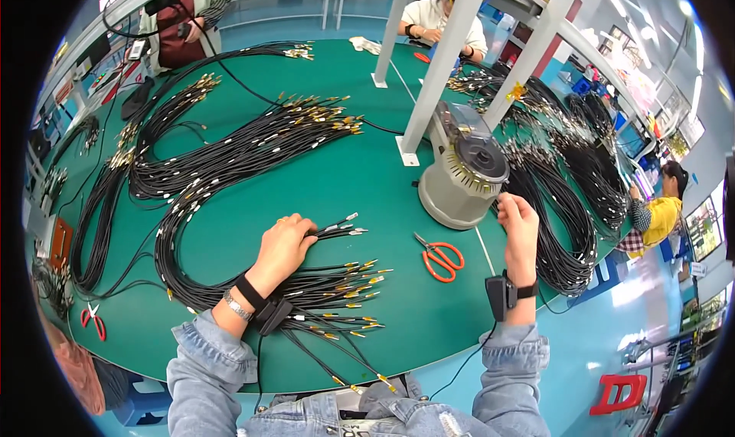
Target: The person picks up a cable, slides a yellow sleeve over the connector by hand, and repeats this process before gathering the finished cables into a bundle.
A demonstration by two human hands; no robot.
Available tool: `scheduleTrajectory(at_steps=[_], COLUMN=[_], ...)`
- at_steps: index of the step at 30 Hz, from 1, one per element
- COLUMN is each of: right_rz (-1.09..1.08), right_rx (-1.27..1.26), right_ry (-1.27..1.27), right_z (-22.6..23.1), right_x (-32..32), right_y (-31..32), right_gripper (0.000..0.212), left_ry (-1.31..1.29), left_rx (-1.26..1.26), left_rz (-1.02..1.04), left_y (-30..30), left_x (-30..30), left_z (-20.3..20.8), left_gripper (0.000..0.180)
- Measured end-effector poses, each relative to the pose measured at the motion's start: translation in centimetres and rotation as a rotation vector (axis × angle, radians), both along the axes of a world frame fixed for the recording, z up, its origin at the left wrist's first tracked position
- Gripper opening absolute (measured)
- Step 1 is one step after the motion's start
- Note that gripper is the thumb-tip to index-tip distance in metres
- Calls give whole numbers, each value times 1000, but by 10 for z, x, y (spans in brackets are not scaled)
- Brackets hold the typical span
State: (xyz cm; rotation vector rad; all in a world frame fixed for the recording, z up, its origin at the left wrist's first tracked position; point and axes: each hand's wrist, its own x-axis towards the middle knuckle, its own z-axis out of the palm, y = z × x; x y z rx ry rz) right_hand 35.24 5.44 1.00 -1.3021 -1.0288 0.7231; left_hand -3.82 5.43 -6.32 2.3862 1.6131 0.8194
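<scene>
My left hand (284, 247) is closed over a few black cables (334, 229), whose pale tips stick out to the right past its fingers. Below that wrist, a larger bundle of black cables (321, 286) with yellow and white tips fans out on the green table (398, 314). My right hand (520, 219) is raised at the right side of a grey round machine (460, 184) with a dark disc on top. Its thumb and fingers are pinched together; whatever they hold is too small to make out. Red-handled scissors (439, 258) lie between my hands.
More cable bundles (253, 138) cover the table's far left, and others (563, 215) lie at the right. Grey metal posts (444, 65) rise behind the machine. A second red-handled cutter (93, 322) lies at the left edge. Other people (440, 19) are around the table.
</scene>
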Motion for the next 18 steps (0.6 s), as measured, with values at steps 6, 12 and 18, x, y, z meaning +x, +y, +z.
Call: scheduleTrajectory(at_steps=[6,12,18], right_rz=[52,79,220], right_rx=[-121,20,331], right_ry=[135,226,372], right_z=[0,2,18], right_x=[-19,-31,-62], right_y=[24,25,6], right_gripper=[18,18,14], left_ry=[39,140,141], left_rx=[28,120,139], left_rz=[4,10,23], left_y=[0,2,4], left_x=[-3,-2,-4], left_z=[2,7,1], left_gripper=[11,7,5])
